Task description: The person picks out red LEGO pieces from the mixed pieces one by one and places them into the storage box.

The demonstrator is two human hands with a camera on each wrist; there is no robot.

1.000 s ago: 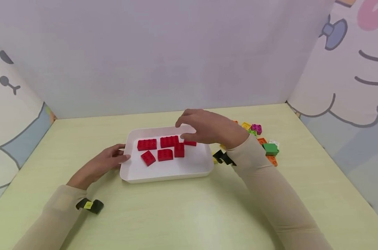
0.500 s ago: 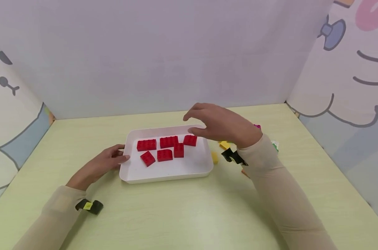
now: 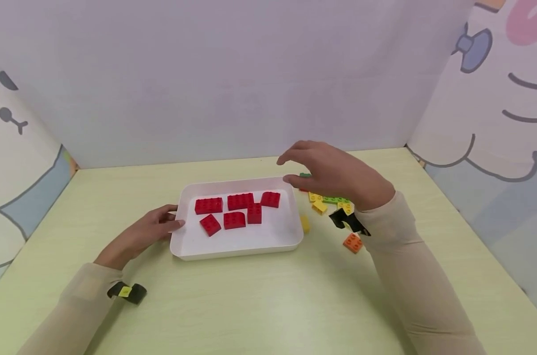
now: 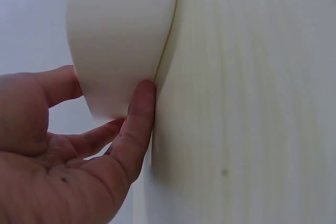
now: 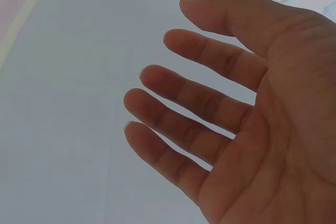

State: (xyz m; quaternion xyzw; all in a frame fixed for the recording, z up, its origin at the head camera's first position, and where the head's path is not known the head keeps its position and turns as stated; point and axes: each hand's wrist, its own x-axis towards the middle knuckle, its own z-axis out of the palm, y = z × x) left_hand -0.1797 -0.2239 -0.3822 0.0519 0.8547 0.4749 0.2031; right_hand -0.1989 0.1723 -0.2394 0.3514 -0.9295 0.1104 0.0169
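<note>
A shallow white tray [image 3: 277,236] lies on the table with several red toy building bricks [image 3: 208,205] spread inside it. My left hand [image 3: 151,230] holds the tray's left end, thumb over the rim and fingers against the outer wall. The left wrist view shows the fingers of that hand [image 4: 100,145] around the tray wall [image 4: 123,35] close to the tabletop. Raised beyond the tray's right end is my right hand [image 3: 335,170]. Its palm and spread, slightly bent fingers show in the right wrist view, with nothing in that hand [image 5: 247,114].
Loose bricks lie right of the tray, partly hidden behind the right hand and forearm: a yellow brick [image 3: 319,206], a green one [image 3: 335,200] and an orange one [image 3: 353,243]. Another yellow brick [image 3: 305,224] sits against the tray's right side. A pale wall [image 3: 233,88] stands behind.
My right hand has moved right and slightly up from over the tray, uncovering the red brick at its back right corner. The left hand and the tray have stayed in place.
</note>
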